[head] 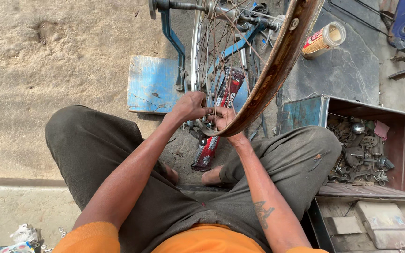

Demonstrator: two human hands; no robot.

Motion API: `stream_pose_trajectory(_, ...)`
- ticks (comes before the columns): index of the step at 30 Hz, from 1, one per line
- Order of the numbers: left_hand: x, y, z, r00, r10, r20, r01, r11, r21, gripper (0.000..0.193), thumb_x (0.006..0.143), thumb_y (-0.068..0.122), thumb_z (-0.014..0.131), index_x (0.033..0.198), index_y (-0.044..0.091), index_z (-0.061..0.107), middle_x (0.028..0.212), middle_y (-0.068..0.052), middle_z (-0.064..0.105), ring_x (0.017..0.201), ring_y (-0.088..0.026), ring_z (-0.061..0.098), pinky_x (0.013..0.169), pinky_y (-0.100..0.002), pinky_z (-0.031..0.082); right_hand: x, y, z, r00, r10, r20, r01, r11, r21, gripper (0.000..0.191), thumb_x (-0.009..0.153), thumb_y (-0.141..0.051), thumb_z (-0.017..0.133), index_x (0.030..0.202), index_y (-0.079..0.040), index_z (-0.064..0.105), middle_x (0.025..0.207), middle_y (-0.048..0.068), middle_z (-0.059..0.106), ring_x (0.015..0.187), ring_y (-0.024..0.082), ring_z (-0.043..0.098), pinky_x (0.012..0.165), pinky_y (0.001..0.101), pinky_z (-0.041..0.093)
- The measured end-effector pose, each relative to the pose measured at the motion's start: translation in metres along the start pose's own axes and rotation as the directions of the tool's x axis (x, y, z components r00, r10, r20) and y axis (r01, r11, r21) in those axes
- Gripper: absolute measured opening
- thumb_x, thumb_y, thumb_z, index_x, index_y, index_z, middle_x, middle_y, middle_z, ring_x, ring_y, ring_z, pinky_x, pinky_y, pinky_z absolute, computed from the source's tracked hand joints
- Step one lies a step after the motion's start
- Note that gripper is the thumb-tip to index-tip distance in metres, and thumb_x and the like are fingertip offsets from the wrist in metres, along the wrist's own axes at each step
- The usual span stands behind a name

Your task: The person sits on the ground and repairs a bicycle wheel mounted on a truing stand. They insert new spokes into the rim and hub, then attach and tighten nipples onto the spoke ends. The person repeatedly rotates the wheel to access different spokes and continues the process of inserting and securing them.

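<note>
Dusty ground, blue stand (153, 84) upper centre. Rusty wheel rim (277, 65) mid-frame with spokes (221, 42) already fitted. Left hand (189, 107) pinched shut on something at the rim's bottom edge; right hand (223, 117) gripping the rim. Spoke work unfinished. Open parts box (305, 112) right.

Wheel rim (277, 70) stands in the stand (174, 42) ahead; toolbox (366, 140) sits right, cup (324, 40) behind it, packet (214, 140) lies under the rim.
</note>
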State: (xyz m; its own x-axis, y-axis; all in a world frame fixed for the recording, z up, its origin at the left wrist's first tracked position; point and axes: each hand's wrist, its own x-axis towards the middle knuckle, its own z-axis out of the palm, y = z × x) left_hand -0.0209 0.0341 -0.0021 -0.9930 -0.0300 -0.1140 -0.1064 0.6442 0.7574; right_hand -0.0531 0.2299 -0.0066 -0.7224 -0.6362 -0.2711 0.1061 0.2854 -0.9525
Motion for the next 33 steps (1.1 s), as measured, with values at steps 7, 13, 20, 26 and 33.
stream_pose_trajectory(7,-0.009,0.000,0.006,0.999,0.015,-0.034,-0.018,0.995,-0.097,0.035,0.086,0.030,0.076,0.085,-0.001,0.061,0.073,-0.019,0.066,0.068,-0.032,0.063,0.061,-0.047,0.049,-0.007,-0.025,0.002,0.986,-0.155,-0.066,0.119,0.920,-0.373,0.024,0.086,-0.003,0.067,0.108,-0.004,0.077,0.081,0.011,0.076,0.069,0.012,0.066,0.063,0.0308,0.052)
stream_pose_trajectory(13,-0.009,-0.003,0.009,1.000,-0.006,-0.029,0.002,0.993,-0.117,0.033,0.086,0.030,0.074,0.081,0.001,0.059,0.074,-0.018,0.065,0.068,-0.030,0.062,0.064,-0.046,0.048,-0.008,-0.039,0.006,0.970,-0.222,-0.102,0.144,0.855,-0.498,0.024,0.085,-0.005,0.065,0.106,-0.006,0.077,0.079,0.015,0.076,0.066,0.015,0.071,0.063,0.0356,0.054)
stream_pose_trajectory(20,-0.013,-0.001,0.011,0.994,0.020,-0.110,-0.036,0.988,-0.148,0.029,0.079,0.024,0.075,0.078,0.000,0.060,0.066,-0.018,0.064,0.062,-0.033,0.064,0.060,-0.046,0.049,-0.005,-0.045,0.005,0.981,-0.170,-0.090,0.095,0.836,-0.541,0.023,0.085,-0.006,0.068,0.107,-0.005,0.076,0.083,0.018,0.075,0.071,0.023,0.073,0.067,0.0386,0.054)
stream_pose_trajectory(26,-0.015,0.005,0.009,0.986,0.010,-0.166,-0.033,0.990,-0.137,0.026,0.074,0.022,0.074,0.074,-0.001,0.062,0.067,-0.020,0.065,0.063,-0.036,0.065,0.061,-0.047,0.051,-0.003,-0.049,0.005,0.982,-0.183,-0.053,0.134,0.862,-0.488,0.028,0.080,0.001,0.063,0.106,-0.004,0.075,0.083,0.018,0.074,0.075,0.022,0.074,0.070,0.0389,0.055)
stream_pose_trajectory(33,-0.007,-0.005,0.006,0.988,-0.006,-0.152,-0.014,0.992,-0.126,0.024,0.086,0.025,0.062,0.088,0.003,0.070,0.077,-0.019,0.069,0.069,-0.034,0.067,0.070,-0.046,0.054,-0.007,-0.051,0.009,0.986,-0.169,-0.008,0.143,0.858,-0.493,0.021,0.084,-0.002,0.068,0.104,0.000,0.072,0.083,0.017,0.075,0.076,0.020,0.072,0.073,0.0368,0.054)
